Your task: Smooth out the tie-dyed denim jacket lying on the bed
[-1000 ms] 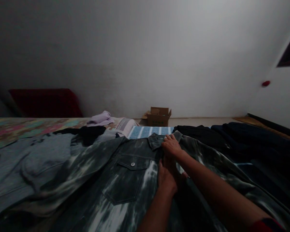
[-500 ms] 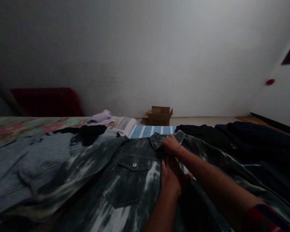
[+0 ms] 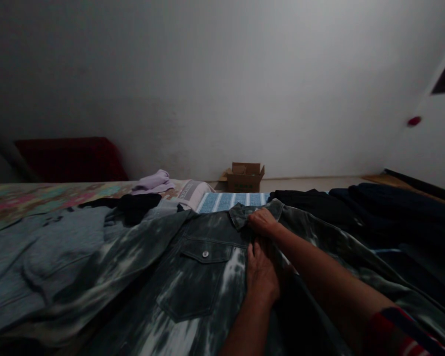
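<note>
In the head view, a broad surface spread with a multicoloured floral cloth (image 3: 48, 195) at its far left and a blue-and-white striped cloth (image 3: 233, 200) at the middle of its far edge stretches before a plain, dim grey-white wall (image 3: 222, 94); a dark grey denim jacket with bleached white streaks (image 3: 196, 287) lies front up across the near middle, collar (image 3: 239, 216) toward the far edge, sleeves spread to both sides, a flapped pocket with a silver button (image 3: 205, 254) on its chest. The right hand (image 3: 263, 221), below a red-and-navy striped sleeve (image 3: 396, 329), has its fingers curled, grasping the jacket at the collar opening; the left hand (image 3: 261, 274) rests just nearer on the front opening, fingers extended; whether it pinches cloth, I cannot tell. Toward the left edge lie a heather-grey garment (image 3: 66, 242) and a crumpled black garment (image 3: 139, 206); farther back, a folded lilac cloth (image 3: 153, 183) and a pale bundle with a lettered grey band (image 3: 194, 192); toward the right edge, folded black clothes (image 3: 307, 205) and a navy pile (image 3: 400, 207). Beyond the far edge stands an open brown cardboard box (image 3: 244, 184); a dark red panel (image 3: 70, 160) stands at far left; a small red object (image 3: 414, 121) shows on the right-hand wall.
</note>
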`<state>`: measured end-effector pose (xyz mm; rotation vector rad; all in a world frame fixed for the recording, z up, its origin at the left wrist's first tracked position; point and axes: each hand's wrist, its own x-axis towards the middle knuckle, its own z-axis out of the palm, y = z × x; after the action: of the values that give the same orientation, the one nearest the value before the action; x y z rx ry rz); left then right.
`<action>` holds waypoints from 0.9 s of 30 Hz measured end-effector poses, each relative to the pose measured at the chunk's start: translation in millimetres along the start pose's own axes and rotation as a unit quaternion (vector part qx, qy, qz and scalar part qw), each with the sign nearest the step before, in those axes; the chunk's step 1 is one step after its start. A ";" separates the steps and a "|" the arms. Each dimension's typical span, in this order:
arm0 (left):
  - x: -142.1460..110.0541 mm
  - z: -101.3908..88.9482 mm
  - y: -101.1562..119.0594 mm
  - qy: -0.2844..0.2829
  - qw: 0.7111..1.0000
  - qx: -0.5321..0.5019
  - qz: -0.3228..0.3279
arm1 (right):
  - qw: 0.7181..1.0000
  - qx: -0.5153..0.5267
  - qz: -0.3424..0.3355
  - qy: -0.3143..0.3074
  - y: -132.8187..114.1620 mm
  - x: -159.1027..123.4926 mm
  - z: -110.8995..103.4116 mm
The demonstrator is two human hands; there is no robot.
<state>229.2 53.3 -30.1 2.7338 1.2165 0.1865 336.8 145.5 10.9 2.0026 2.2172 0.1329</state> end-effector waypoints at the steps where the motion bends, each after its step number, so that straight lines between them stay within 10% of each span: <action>1: 0.0 0.8 -0.1 -0.003 1.000 0.001 -0.003 | 1.000 0.000 0.003 0.000 2.1 0.7 2.2; 27: 14.0 -10.1 -6.2 -0.030 0.997 -0.005 -0.076 | 0.999 0.042 -0.007 -0.022 11.4 7.2 0.4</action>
<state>232.2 68.7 -20.5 2.6030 1.3954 0.0914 347.3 153.8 12.1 2.0111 2.2449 -0.0047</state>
